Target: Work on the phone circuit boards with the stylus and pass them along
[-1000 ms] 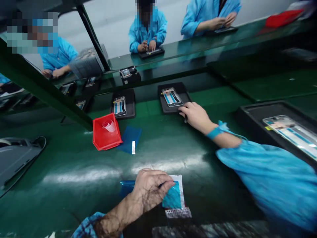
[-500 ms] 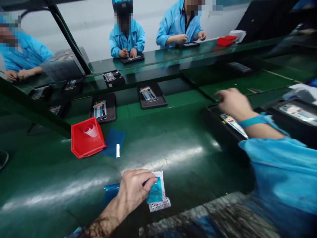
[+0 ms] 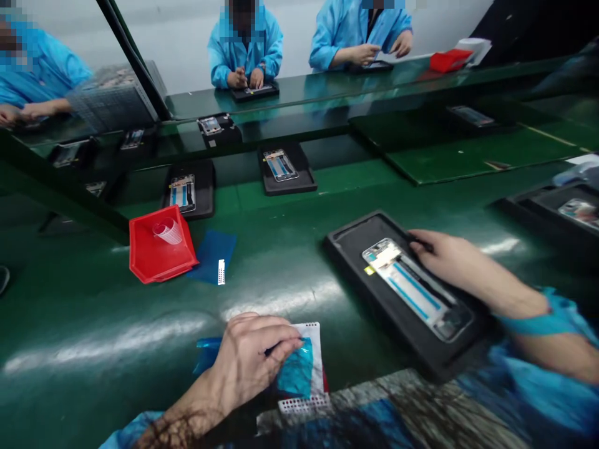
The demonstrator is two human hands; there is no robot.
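At lower right of frame, my right hand [image 3: 447,255] has pulled the black tray [image 3: 349,249] with its phone frame [image 3: 416,290] off the belt to me, fingers gripping its far edge. My left hand [image 3: 253,362] pins the teal film sheet [image 3: 297,374] (unmoved) at bottom centre. A red bin [image 3: 159,252] sits upper left, clear of both.

I saw a phone assembly factory: workers in blue coats [image 3: 246,47] sat along a green conveyor belt [image 3: 327,181] carrying phone trays [image 3: 285,168].

The green bench top [image 3: 140,337] looks glossy and smooth; the black tray [image 3: 355,274] matt plastic; the teal film [image 3: 296,374] shiny, thin plastic.
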